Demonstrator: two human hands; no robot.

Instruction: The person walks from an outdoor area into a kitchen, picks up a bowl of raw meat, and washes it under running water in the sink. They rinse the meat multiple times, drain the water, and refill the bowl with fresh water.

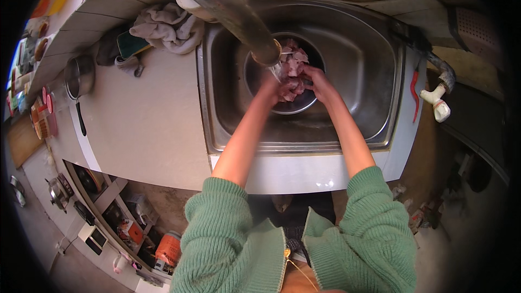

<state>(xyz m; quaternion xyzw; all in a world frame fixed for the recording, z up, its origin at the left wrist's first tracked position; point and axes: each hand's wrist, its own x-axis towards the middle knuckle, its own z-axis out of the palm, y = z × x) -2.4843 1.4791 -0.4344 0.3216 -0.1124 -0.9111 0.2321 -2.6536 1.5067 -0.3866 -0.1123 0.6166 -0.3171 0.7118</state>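
Pieces of raw meat (296,57) lie in a round metal bowl (299,110) inside a stainless steel sink (342,124). Water runs from the spout of a metal faucet (266,51) above the bowl's left part. My left hand (273,85) is in the bowl at the left side of the meat, blurred and partly under the stream; its fingers are hidden. My right hand (318,81) reaches over the bowl's right rim, with its fingers against the meat. Whether either hand grips a piece does not show.
Left of the sink, a crumpled cloth (171,28) lies beside a green scouring sponge (131,44). A saucepan with a black handle (80,77) stands farther left on the counter (142,118). At right are a red-handled tool (414,91) and a white plastic pipe fitting (437,101).
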